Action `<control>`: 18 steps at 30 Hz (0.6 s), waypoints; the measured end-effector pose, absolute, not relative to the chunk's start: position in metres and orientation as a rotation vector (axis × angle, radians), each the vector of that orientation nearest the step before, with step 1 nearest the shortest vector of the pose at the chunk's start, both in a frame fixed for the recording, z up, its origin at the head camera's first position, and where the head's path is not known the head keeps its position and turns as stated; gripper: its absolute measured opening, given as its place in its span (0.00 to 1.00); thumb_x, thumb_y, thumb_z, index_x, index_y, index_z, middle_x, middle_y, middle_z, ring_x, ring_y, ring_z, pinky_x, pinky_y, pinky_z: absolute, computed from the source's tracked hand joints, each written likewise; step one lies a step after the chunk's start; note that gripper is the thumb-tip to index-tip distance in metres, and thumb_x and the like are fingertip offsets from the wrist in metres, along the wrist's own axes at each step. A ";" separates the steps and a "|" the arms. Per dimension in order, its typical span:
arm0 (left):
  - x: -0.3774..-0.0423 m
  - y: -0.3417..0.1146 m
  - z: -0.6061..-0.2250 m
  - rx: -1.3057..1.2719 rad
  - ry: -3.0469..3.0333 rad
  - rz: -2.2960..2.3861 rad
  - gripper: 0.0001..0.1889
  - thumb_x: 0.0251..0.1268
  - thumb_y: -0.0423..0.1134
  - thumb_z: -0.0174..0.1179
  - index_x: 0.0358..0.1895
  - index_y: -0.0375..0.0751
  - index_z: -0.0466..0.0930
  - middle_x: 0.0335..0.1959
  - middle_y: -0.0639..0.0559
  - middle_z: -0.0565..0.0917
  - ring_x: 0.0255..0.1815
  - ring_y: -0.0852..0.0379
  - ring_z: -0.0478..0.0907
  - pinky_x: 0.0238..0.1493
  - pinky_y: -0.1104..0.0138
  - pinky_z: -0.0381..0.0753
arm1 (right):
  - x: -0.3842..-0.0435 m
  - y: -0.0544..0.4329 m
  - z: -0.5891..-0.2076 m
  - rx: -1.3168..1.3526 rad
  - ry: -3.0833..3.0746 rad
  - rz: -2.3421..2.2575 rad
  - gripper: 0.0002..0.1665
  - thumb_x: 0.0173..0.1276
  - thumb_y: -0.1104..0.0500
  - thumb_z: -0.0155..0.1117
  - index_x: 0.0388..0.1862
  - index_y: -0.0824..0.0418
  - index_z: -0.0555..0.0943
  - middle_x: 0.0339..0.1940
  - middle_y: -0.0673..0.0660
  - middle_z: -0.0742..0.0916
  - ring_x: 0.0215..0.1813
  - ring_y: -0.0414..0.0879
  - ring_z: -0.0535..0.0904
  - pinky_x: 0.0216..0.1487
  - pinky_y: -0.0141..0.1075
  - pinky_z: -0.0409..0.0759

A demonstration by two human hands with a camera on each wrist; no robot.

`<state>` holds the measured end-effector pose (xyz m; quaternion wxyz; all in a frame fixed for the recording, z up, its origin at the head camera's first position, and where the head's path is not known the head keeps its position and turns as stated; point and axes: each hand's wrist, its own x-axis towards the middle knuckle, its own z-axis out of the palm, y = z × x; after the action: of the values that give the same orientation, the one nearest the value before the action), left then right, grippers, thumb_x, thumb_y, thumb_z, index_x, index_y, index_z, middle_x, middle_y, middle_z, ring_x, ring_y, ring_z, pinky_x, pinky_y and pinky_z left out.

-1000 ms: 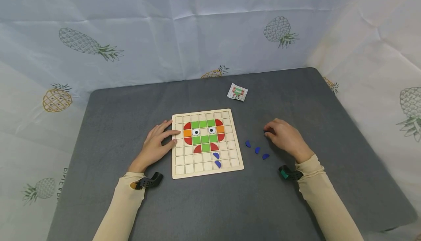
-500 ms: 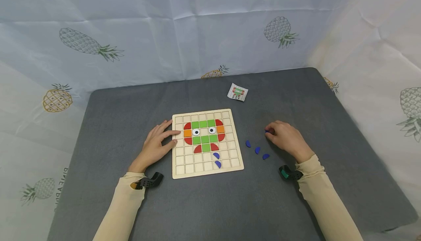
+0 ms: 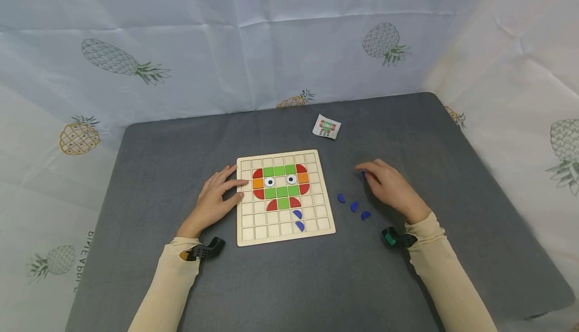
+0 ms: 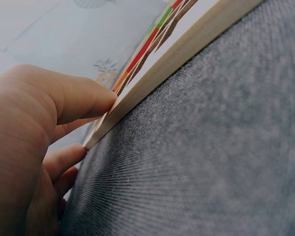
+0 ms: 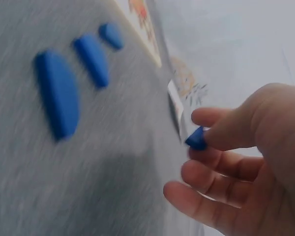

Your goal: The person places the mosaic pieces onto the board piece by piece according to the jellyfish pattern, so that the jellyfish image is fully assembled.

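Note:
A wooden grid board [image 3: 323, 191] lies on the table, carrying red, green and orange tiles and two eye tiles. Two blue half-round tiles [image 3: 299, 226] sit on its lower part. At the board's left edge rests my left hand [image 3: 211, 205], fingers spread, with index finger and thumb touching the rim. To the right of the board, my right hand [image 3: 392, 188] pinches a blue half-round tile [image 5: 197, 139] between thumb and fingers, above the table. In the right wrist view, three more blue half-round tiles [image 5: 59, 96] lie on the cloth.
A small picture card [image 3: 326, 127] showing a similar coloured figure lies behind the board. Dark grey cloth covers the table [image 3: 289, 281]. A pale curtain [image 3: 253, 45] with printed pineapples hangs around the back and sides.
My right hand has picked up a blue half-round tile from the table and lifted slightly, its fingers stretching out a little. The left hand and the board have stayed in place.

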<state>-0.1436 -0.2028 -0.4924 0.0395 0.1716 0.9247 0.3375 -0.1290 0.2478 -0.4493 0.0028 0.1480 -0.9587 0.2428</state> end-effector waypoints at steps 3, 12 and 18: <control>-0.144 -0.202 -0.493 0.523 2.831 1.040 0.19 0.70 0.41 0.63 0.63 0.52 0.82 0.82 0.50 0.60 0.85 0.45 0.47 0.83 0.43 0.40 | -0.130 0.243 -0.444 0.509 -2.960 0.883 0.18 0.80 0.67 0.48 0.58 0.60 0.84 0.39 0.57 0.80 0.33 0.44 0.68 0.33 0.34 0.71; -0.145 -0.204 -0.494 0.546 2.842 1.024 0.19 0.70 0.42 0.64 0.63 0.52 0.82 0.82 0.50 0.60 0.85 0.45 0.47 0.83 0.43 0.41 | -0.139 0.214 -0.425 0.573 -2.944 1.179 0.16 0.80 0.64 0.53 0.62 0.66 0.75 0.42 0.60 0.82 0.36 0.46 0.78 0.35 0.34 0.78; -0.144 -0.203 -0.493 0.540 2.838 1.023 0.19 0.70 0.43 0.64 0.63 0.52 0.82 0.82 0.50 0.60 0.85 0.45 0.47 0.83 0.43 0.41 | -0.141 0.191 -0.416 0.568 -2.955 1.259 0.14 0.76 0.64 0.61 0.57 0.67 0.79 0.41 0.60 0.87 0.36 0.46 0.77 0.36 0.33 0.77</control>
<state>-0.1441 -0.2034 -0.4933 0.0386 0.1761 0.9254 0.3335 -0.1412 0.1912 -0.4159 -0.0601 0.1737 -0.9043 0.3853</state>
